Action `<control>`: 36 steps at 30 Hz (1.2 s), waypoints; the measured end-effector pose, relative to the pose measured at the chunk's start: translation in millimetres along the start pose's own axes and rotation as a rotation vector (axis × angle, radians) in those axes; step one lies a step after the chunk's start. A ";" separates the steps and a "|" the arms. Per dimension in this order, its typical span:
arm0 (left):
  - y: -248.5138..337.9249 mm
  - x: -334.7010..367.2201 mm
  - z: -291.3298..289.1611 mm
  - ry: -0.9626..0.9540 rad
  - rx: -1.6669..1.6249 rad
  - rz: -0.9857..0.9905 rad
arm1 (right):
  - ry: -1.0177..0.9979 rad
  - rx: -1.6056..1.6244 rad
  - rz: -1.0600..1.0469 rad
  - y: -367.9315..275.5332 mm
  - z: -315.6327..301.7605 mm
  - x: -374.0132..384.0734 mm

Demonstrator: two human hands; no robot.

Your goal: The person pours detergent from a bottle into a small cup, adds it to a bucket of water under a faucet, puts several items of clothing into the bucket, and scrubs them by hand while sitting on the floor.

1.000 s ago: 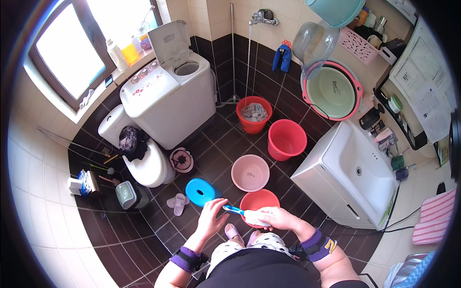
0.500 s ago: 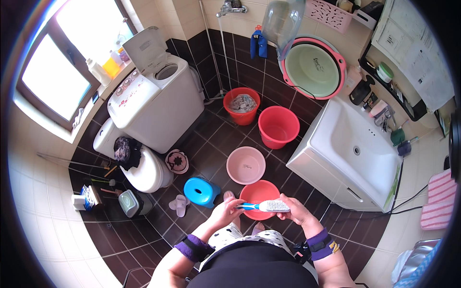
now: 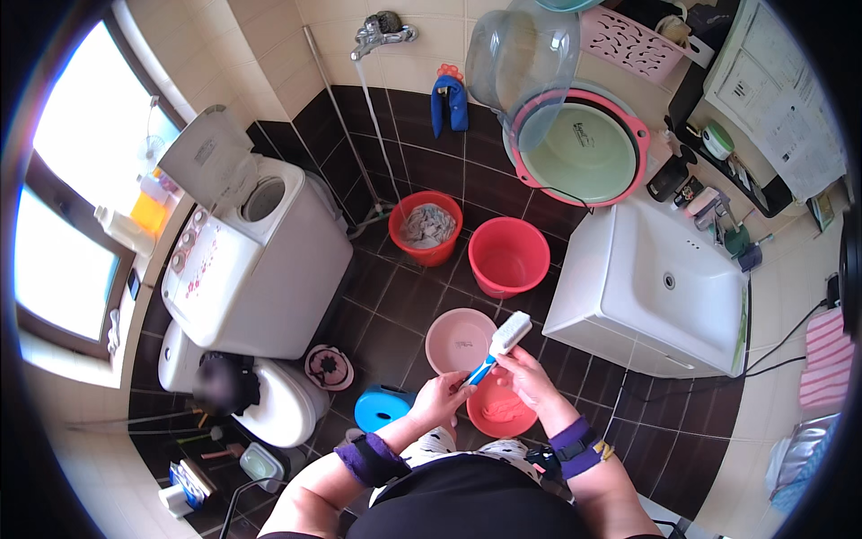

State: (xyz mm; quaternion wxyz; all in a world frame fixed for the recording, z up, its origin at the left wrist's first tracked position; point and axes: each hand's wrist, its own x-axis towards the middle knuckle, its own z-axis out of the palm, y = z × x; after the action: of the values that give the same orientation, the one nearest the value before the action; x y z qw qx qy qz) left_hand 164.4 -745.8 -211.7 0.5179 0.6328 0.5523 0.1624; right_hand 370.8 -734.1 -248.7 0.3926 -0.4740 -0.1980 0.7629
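In front of me I hold a scrubbing brush (image 3: 511, 333) with white bristles and a blue-and-white handle, tilted with its head up and to the right. My left hand (image 3: 440, 399) is closed round the handle's lower end. My right hand (image 3: 528, 377) grips the brush just below its head, fingers partly hiding the handle. Beneath my hands a coral basin (image 3: 523, 422) stands on the floor, with something of the same colour lying in it. Just beyond it is a pink basin (image 3: 438, 337), partly behind the brush.
Two red buckets stand farther off, one with light cloth (image 3: 427, 225) in it, the other a pinkish-red bucket (image 3: 509, 258). A white washing machine (image 3: 269, 278) with raised lid, a toilet (image 3: 280, 404) and a blue stool (image 3: 384, 409) are left. A washbasin cabinet (image 3: 620, 296) is right.
The brush has turned from lying level to pointing up and to the right, and its head has risen. Both hands have shifted with it. My view has moved too.
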 end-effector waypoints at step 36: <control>-189.4 209.5 -229.1 -0.495 -0.237 -0.137 | 0.673 0.234 0.146 141.0 60.7 209.4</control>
State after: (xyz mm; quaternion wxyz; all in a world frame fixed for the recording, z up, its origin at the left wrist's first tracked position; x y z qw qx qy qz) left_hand -43.7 -482.9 -352.4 0.7171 0.5495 0.4276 0.0311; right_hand 208.7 -651.5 -433.9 0.4320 -0.6631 0.0653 0.6078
